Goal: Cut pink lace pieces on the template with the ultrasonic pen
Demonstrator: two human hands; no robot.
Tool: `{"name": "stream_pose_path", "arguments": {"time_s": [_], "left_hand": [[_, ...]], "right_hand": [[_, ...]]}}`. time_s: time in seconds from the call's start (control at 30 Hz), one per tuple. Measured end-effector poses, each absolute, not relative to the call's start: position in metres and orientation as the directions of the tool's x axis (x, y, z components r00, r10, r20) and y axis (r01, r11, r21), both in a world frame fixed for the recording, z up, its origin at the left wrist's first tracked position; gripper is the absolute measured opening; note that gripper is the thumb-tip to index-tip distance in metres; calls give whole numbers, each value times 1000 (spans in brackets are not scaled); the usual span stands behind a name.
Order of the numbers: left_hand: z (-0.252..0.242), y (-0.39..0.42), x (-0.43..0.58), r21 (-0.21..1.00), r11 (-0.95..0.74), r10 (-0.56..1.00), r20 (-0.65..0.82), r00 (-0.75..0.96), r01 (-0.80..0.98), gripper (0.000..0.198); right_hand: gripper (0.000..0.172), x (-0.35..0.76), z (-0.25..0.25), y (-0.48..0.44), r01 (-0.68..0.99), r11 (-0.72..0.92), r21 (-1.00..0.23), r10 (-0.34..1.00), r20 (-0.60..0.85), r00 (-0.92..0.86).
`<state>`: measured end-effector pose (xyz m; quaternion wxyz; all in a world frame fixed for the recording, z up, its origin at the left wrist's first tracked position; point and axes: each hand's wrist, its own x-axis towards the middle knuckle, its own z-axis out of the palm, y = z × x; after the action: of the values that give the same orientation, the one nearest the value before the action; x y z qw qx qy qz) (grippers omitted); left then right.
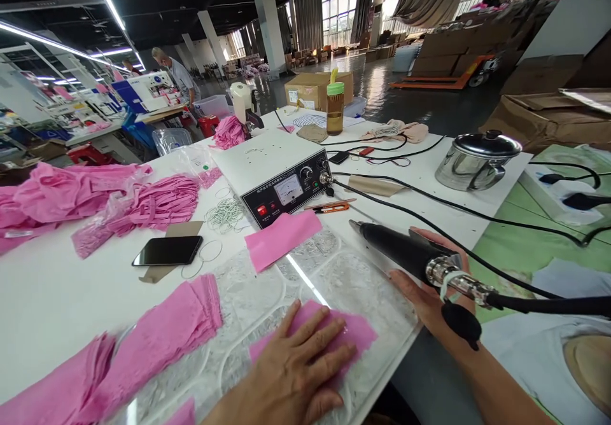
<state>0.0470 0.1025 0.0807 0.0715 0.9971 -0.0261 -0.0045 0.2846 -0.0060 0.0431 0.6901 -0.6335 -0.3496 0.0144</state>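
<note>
My left hand (300,364) lies flat with its fingers spread on a small pink cloth piece (360,336), which rests on a clear patterned sheet (252,269). My right hand (420,285) holds a black ultrasonic handpiece (394,243) with a metal tip. The tip points left, above the table's right part, and a cable runs from the handpiece's back end. Part of the right fingers is hidden behind the tool. Another pink cloth piece (282,237) lies ahead, against the front of the control box (289,189). Stacked pink cloth pieces (167,342) are on the left.
Around the box lie an orange cutter (329,207), green elastic loops (224,215) and a phone (167,250). A glass pot (477,161) and a bottle (335,110) stand farther back. Black cables cross the right side. A person (176,78) is at a distant machine.
</note>
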Motion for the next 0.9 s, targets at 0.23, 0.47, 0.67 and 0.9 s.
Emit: {"name": "stream_pose_path", "arguments": {"time_s": [0.23, 0.47, 0.67, 0.9], "left_hand": [[79, 102, 48, 90, -993, -74, 4, 997, -74, 55], [81, 101, 48, 71, -995, -68, -13, 998, -67, 57], [82, 101, 51, 110, -992, -55, -9, 998, -54, 58], [77, 101, 53, 115, -992, -44, 16, 999, -46, 61]], "right_hand": [[69, 297, 37, 3, 412, 219, -884, 483, 466, 741], [66, 304, 34, 14, 416, 273, -867, 479, 498, 723], [60, 303, 45, 19, 285, 293, -913, 542, 404, 737], [59, 302, 41, 30, 101, 391, -915, 470, 294, 832]]}}
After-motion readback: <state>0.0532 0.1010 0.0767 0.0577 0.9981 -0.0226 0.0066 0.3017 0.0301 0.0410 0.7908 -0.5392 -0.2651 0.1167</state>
